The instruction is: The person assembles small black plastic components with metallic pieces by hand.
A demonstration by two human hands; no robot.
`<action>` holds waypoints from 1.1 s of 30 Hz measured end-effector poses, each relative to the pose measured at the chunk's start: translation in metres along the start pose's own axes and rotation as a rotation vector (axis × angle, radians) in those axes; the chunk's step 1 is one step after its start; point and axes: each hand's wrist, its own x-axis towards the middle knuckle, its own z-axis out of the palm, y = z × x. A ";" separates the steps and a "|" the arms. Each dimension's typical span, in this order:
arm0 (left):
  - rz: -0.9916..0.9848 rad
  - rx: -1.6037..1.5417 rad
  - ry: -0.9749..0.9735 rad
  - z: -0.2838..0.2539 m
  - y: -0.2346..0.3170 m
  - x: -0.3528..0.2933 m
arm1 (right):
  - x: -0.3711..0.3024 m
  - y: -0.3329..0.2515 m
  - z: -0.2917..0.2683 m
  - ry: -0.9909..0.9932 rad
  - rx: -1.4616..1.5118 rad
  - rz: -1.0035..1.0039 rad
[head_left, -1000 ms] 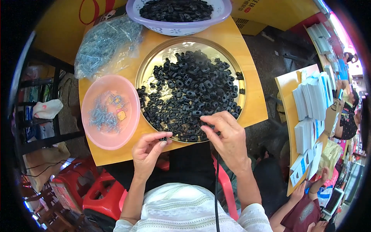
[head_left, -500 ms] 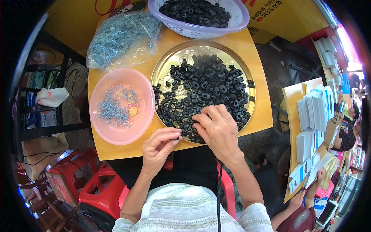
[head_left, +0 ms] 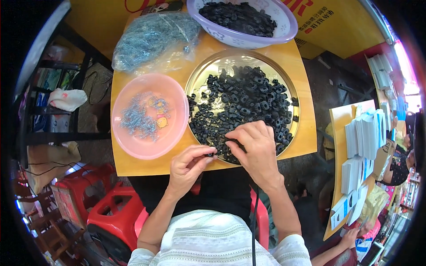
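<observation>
L hand (head_left: 188, 166) pinches one black part (head_left: 210, 154) btwn thumb & index at the near rim of the tray (head_left: 222, 66), prob. to keep it close to the pile (head_left: 259, 95); R hand (head_left: 255, 150), fingers curled, tips low over the pile; can't tell if it grips anything. Bowl (head_left: 126, 88) w/ silvery bits (head_left: 138, 119) sits L of tray, presumably for easy reach; bag (head_left: 155, 40) & basin (head_left: 222, 37) lie toward tabletop's (head_left: 304, 111) far side, likely as reserve. Forearms converge toward tray.
</observation>
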 end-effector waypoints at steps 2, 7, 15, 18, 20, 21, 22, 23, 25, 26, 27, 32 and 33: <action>-0.113 -0.092 0.037 0.003 -0.001 -0.002 | -0.001 0.001 -0.002 0.021 0.208 0.056; -0.127 -0.214 0.025 0.002 0.003 -0.003 | -0.011 -0.008 -0.006 -0.130 0.883 0.458; -0.110 -0.443 -0.002 0.004 0.036 -0.006 | -0.015 -0.015 -0.014 -0.218 1.403 0.562; -0.162 -0.423 -0.004 0.005 0.044 -0.008 | -0.016 -0.016 -0.012 -0.144 1.349 0.557; -0.203 -0.338 0.023 0.008 0.047 -0.009 | -0.016 -0.017 -0.011 -0.109 1.182 0.467; -0.205 -0.337 0.029 0.008 0.046 -0.009 | -0.016 -0.020 -0.012 -0.125 1.248 0.498; -0.194 -0.312 0.033 0.009 0.046 -0.009 | -0.016 -0.022 -0.013 -0.131 1.251 0.498; -0.184 -0.287 0.037 0.009 0.045 -0.009 | -0.015 -0.024 -0.014 -0.155 1.259 0.499; -0.134 -0.222 0.042 0.011 0.045 -0.007 | -0.014 -0.025 -0.013 -0.180 1.269 0.503; -0.081 -0.158 0.043 0.011 0.045 -0.007 | -0.014 -0.025 -0.011 -0.185 1.211 0.449; -0.085 -0.156 0.045 0.011 0.044 -0.007 | -0.014 -0.024 -0.010 -0.190 1.153 0.395; -0.105 -0.093 0.030 0.008 0.037 -0.010 | -0.013 -0.023 -0.010 -0.223 1.035 0.424; -0.107 -0.093 0.028 0.008 0.036 -0.010 | -0.012 -0.024 -0.011 -0.245 0.995 0.447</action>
